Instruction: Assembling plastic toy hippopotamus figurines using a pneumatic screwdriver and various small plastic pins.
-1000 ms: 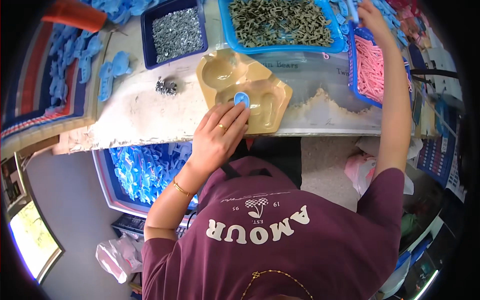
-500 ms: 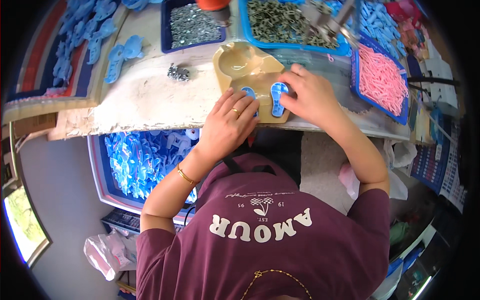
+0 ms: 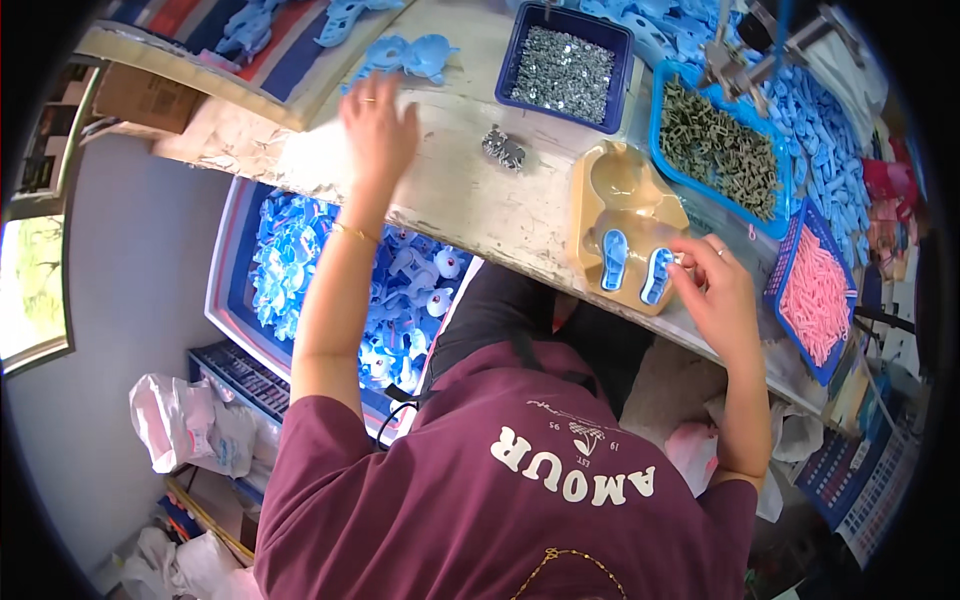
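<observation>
My left hand [image 3: 381, 128] is stretched over the far left of the bench, slightly smeared by motion. Its fingers are apart and nothing shows in them, just short of a light-blue plastic part with rounded lobes [image 3: 428, 57]. My right hand [image 3: 718, 292] has thumb and fingertips closed at the upper edge of a blue sole-shaped plastic piece [image 3: 656, 277]. That piece lies in a tan moulded fixture [image 3: 640, 226] at the bench's front edge. A second such blue piece [image 3: 614, 262] rests to its left, untouched, in the same fixture.
Small metal parts fill a dark-blue tray [image 3: 515, 95], with a little pile [image 3: 503, 149] nearby. A bright-blue tray [image 3: 655, 125] holds dull greenish clips; a purple basket [image 3: 776, 285] holds pink sticks. Metal machinery [image 3: 740, 70] overhangs the back right. Below sits a bin of blue parts [image 3: 400, 275].
My left hand has left the fixture and swung out to the far left. My right hand remains at the right blue piece. The view has turned, shifting the bench rightward.
</observation>
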Motion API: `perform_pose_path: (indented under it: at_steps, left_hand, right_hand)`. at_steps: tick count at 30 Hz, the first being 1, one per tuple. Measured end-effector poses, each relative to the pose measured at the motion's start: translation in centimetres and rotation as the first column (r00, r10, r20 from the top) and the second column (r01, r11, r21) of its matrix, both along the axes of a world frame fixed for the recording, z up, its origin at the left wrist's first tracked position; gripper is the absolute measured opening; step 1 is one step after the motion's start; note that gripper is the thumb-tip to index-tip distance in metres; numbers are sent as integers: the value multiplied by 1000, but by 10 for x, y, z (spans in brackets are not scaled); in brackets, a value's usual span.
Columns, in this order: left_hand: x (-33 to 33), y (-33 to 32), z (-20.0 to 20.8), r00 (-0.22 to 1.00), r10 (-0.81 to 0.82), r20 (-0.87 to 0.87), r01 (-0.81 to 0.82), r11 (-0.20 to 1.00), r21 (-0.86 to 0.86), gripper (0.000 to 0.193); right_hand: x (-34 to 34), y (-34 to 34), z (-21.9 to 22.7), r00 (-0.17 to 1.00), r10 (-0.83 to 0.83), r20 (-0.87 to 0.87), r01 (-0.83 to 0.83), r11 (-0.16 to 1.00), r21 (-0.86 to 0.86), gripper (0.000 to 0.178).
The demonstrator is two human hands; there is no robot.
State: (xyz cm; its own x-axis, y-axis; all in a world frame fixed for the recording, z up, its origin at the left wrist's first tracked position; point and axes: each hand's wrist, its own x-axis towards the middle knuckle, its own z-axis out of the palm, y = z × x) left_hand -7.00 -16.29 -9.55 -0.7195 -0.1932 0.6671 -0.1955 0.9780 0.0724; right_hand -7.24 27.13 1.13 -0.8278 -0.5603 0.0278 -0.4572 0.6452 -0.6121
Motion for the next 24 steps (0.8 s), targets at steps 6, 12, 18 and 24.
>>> perform_pose_path:
  at_steps: [6, 12, 18, 24]
  left_hand:
    - [-3, -41, 14, 989, 26, 149, -59, 972, 227, 18]
    - [11, -29, 2, 994, -108, 11, 103, 975, 198, 31]
    - [22, -32, 16, 980, -199, -19, 154, 690, 707, 46]
    - [72, 39, 58, 816, -395, -422, 300, -335, 893, 58]
  right_hand:
    - [0, -11, -4, 998, 52, 41, -49, 997, -65, 13]
    - [0, -31, -2, 994, 110, 24, -106, 986, -127, 11]
    - [6, -34, -4, 988, 150, -45, -154, 983, -104, 11]
    - [18, -56, -6, 973, 104, 204, -10, 910, -414, 37]
